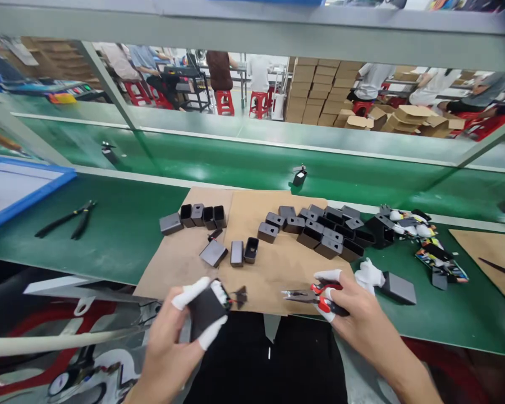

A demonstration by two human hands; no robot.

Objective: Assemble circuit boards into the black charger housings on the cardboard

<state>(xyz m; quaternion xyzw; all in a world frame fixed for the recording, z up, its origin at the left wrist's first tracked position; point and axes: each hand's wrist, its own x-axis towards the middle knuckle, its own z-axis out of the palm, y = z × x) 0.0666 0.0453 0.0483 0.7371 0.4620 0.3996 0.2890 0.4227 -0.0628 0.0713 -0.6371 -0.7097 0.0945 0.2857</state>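
My left hand (179,325), with white covers on its fingertips, grips a black box-shaped housing (208,307) near the table's front edge. White parts and a bit of circuit board show at the housing's open end, and thin wires run from it to a small dark piece (241,296). In my right hand (353,306), also with white fingertip covers, are red-and-black handled pliers (305,295); their jaws point left toward the housing, apart from it. Just beyond, a grey case (237,253), an open black case (251,250) and a tilted grey case (214,253) rest on cardboard (273,269).
Many black cases (330,244) cluster right of centre, with more (197,214) at back left. Loose electronic parts (440,255) and a white cloth (369,275) lie to the right. Black-handled pliers (82,216) lie left. A shelf frame (252,25) crosses above.
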